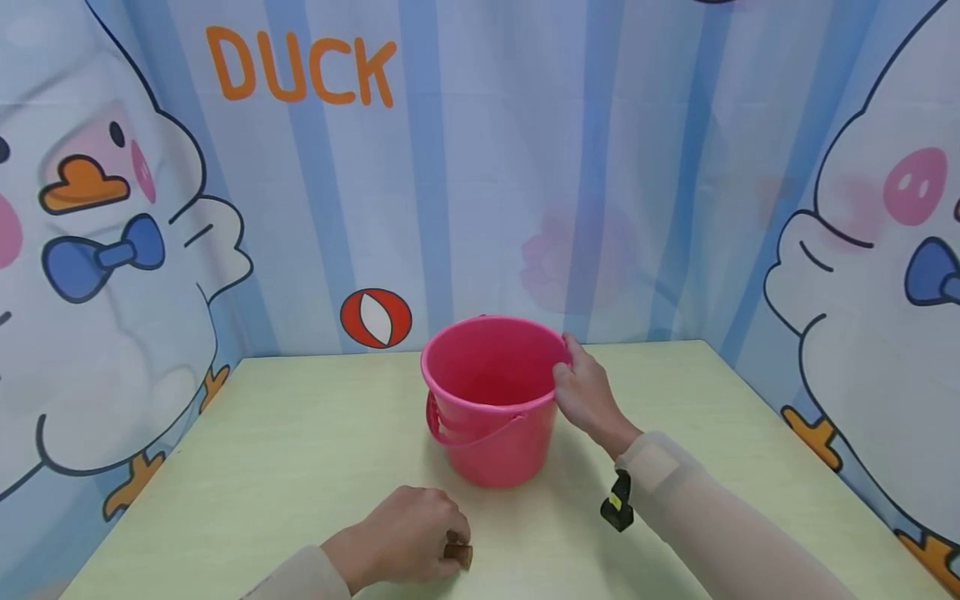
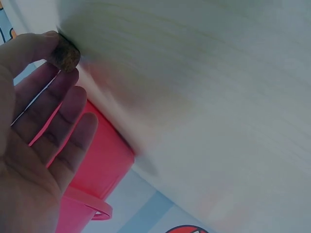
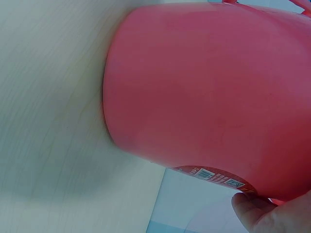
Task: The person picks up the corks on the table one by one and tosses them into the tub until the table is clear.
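A pink plastic bucket [image 1: 498,446] stands upright on the table, its handle hanging down at the front left. My right hand [image 1: 592,392] grips the bucket's rim at the right side, thumb toward the inside. In the right wrist view the bucket's wall [image 3: 204,87] fills most of the picture, with fingers [image 3: 250,208] near a printed label. Low in front of the bucket, my left hand [image 1: 405,533] pinches a small brown cork [image 1: 459,555] between thumb and fingers. The left wrist view shows the cork [image 2: 65,54] at the fingertips, close to the tabletop; the other fingers are loosely extended.
The pale yellow table [image 1: 300,433] reaches back to a curtain [image 1: 495,167] printed with ducks, stripes and a red ball. A black strap [image 1: 618,502] hangs from the right sleeve [image 1: 697,492].
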`<move>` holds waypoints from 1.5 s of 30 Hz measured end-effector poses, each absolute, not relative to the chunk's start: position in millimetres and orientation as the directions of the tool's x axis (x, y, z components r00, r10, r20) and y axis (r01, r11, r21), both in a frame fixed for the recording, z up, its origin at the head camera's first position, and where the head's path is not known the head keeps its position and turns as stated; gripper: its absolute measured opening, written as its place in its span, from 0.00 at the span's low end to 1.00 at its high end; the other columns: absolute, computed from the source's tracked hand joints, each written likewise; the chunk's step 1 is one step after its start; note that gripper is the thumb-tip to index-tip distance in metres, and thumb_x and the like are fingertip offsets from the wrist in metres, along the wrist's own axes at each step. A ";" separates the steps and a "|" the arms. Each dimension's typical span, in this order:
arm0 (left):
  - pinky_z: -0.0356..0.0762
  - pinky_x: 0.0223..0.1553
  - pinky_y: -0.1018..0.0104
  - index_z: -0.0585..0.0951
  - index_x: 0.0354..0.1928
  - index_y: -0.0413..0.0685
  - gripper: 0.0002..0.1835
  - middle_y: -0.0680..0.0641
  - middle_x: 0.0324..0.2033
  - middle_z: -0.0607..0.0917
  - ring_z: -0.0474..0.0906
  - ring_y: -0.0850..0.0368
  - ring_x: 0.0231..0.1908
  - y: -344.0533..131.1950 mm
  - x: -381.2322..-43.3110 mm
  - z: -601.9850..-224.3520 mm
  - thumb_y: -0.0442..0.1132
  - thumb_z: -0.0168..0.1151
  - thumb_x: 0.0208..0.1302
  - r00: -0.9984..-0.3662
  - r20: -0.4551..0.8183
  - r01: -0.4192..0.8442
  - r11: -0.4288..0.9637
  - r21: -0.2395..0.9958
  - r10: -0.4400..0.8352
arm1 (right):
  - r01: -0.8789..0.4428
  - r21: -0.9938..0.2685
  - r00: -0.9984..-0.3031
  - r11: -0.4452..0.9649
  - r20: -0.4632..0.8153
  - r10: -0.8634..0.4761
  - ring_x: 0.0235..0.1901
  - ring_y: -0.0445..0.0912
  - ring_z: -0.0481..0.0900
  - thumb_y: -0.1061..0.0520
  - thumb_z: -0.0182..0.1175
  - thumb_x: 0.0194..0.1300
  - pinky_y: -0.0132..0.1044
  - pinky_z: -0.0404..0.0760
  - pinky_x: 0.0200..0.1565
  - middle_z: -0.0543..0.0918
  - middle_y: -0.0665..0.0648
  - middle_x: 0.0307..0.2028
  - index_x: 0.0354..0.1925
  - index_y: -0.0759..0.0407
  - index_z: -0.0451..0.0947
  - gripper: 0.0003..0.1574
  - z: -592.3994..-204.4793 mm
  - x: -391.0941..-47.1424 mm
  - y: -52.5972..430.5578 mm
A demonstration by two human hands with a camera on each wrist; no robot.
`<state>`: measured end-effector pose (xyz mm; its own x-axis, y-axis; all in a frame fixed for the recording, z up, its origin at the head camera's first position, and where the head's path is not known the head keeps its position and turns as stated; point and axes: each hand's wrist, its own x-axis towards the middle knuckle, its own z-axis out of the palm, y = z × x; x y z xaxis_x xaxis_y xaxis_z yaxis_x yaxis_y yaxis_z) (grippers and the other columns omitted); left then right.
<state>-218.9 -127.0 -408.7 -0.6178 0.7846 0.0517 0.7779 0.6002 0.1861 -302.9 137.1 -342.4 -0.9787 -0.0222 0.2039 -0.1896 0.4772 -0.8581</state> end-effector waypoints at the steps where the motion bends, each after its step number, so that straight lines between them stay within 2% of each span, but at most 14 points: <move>1: 0.70 0.29 0.77 0.87 0.28 0.64 0.06 0.69 0.21 0.78 0.69 0.72 0.26 -127.2 -219.1 -409.2 0.43 0.77 0.57 -0.618 0.051 0.777 0.599 0.192 0.785 | -0.192 -0.857 -0.978 0.478 0.206 -0.024 0.76 0.62 0.57 0.57 0.42 0.76 0.57 0.68 0.68 0.54 0.64 0.79 0.82 0.62 0.40 0.43 -342.4 -302.9 137.1; 7: 0.70 0.28 0.76 0.87 0.28 0.65 0.06 0.69 0.20 0.76 0.68 0.71 0.25 -127.6 -219.7 -408.6 0.43 0.76 0.58 -0.634 0.037 0.760 0.614 0.215 0.772 | -0.184 -0.859 -0.980 0.477 0.201 -0.016 0.76 0.61 0.56 0.57 0.42 0.76 0.57 0.68 0.69 0.53 0.63 0.79 0.82 0.61 0.40 0.43 -343.0 -303.8 137.7; 15: 0.75 0.34 0.76 0.89 0.32 0.65 0.04 0.70 0.24 0.79 0.72 0.72 0.27 -128.7 -219.3 -402.3 0.45 0.77 0.58 -0.643 0.049 0.750 0.616 0.242 0.764 | -0.177 -0.860 -0.981 0.479 0.195 -0.013 0.76 0.61 0.57 0.57 0.42 0.76 0.56 0.68 0.69 0.54 0.63 0.79 0.82 0.61 0.40 0.43 -342.5 -303.1 136.6; 27: 0.73 0.33 0.77 0.88 0.32 0.68 0.06 0.73 0.27 0.80 0.75 0.75 0.31 -129.7 -219.8 -385.0 0.44 0.76 0.59 -0.584 0.172 0.810 0.553 0.197 0.794 | -0.173 -0.858 -0.981 0.483 0.195 -0.004 0.77 0.61 0.56 0.57 0.41 0.76 0.56 0.66 0.70 0.53 0.62 0.79 0.82 0.61 0.41 0.43 -343.3 -305.2 137.4; 38: 0.79 0.39 0.76 0.89 0.36 0.63 0.05 0.71 0.28 0.82 0.79 0.72 0.31 -127.8 -218.5 -370.7 0.42 0.76 0.60 -0.609 0.146 0.773 0.542 0.330 0.780 | -0.178 -0.858 -0.980 0.482 0.201 -0.003 0.76 0.61 0.56 0.57 0.42 0.76 0.57 0.66 0.70 0.54 0.62 0.79 0.82 0.61 0.41 0.43 -343.6 -305.8 136.8; 45: 0.78 0.40 0.78 0.88 0.36 0.63 0.04 0.70 0.29 0.83 0.78 0.72 0.33 -128.7 -217.2 -364.9 0.42 0.75 0.61 -0.575 0.210 0.807 0.507 0.304 0.791 | -0.183 -0.859 -0.979 0.478 0.203 -0.009 0.76 0.61 0.56 0.57 0.42 0.76 0.56 0.66 0.70 0.54 0.63 0.79 0.82 0.62 0.41 0.43 -343.6 -304.9 136.9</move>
<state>-217.2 -128.7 -364.9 -0.5755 0.7905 0.2096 0.8068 0.5068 0.3038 -304.9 136.9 -343.6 -0.9791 -0.0091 0.2030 -0.1825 0.4781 -0.8591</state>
